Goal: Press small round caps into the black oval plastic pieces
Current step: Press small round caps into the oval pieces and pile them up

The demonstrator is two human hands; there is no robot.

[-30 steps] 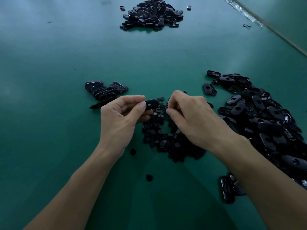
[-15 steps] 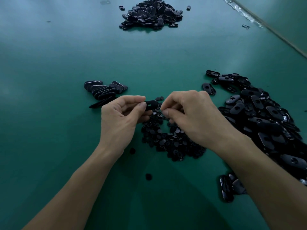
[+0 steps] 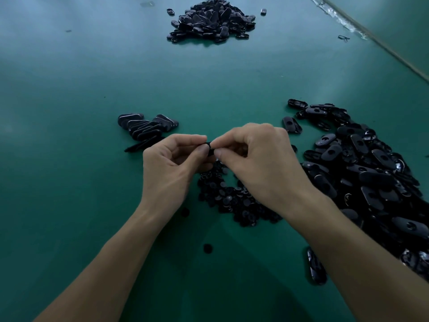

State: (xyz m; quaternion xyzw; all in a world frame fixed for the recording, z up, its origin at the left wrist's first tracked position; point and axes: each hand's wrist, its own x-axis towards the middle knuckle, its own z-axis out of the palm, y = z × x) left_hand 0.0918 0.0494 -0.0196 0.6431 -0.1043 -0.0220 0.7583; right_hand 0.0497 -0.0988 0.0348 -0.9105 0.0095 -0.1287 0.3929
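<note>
My left hand (image 3: 171,166) pinches a black oval piece (image 3: 210,147) between thumb and forefinger, just above the table's middle. My right hand (image 3: 257,159) meets it fingertip to fingertip and pinches the same spot; a cap between those fingers cannot be made out. Under both hands lies a heap of small round caps (image 3: 232,198). A big pile of black oval pieces with holes (image 3: 366,173) spreads to the right.
A short row of stacked oval pieces (image 3: 146,126) lies left of my hands. Another heap of black pieces (image 3: 212,22) sits at the far side of the green table (image 3: 69,182). Two loose caps (image 3: 207,248) lie near my forearms. The table's edge (image 3: 380,40) runs at upper right.
My right hand has lifted from the cap heap and come left to the oval piece in my left hand; the fingertips of both hands now meet on it.
</note>
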